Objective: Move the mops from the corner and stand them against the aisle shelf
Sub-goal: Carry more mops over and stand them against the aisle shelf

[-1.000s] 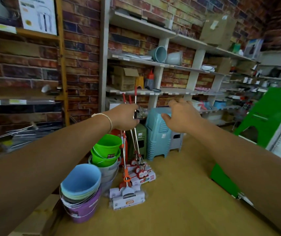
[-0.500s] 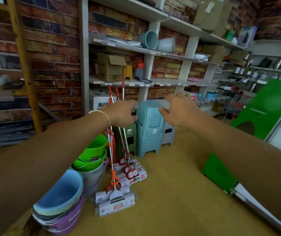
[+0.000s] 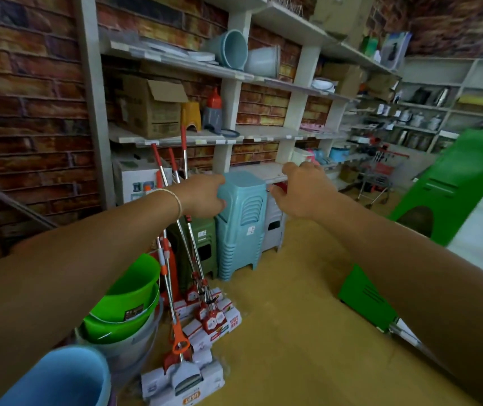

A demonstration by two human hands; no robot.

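Observation:
A bunch of mops (image 3: 214,317) stands in the corner. Their thin metal handles with red tips lean on the white wall shelf (image 3: 176,138), and their packaged white heads rest on the floor. One mop with an orange clamp has its head (image 3: 184,385) nearest to me. My left hand (image 3: 205,197) is curled around the handles halfway up, with its knuckles against the stack of blue stools (image 3: 240,227). My right hand (image 3: 301,191) hovers to the right above the grey stool, its fingers loosely bent and holding nothing.
Stacked green buckets (image 3: 129,291) and a blue bucket (image 3: 58,376) crowd the floor left of the mops. Green stools and a grey stool (image 3: 274,230) stand behind them. A green panel (image 3: 451,186) leans at the right, with a small trolley (image 3: 378,174) beyond it.
The view has moved closer and lower toward the corner. My left hand stays on the mop handles and has shifted right against the blue stools. My right hand has kept its place beside it.

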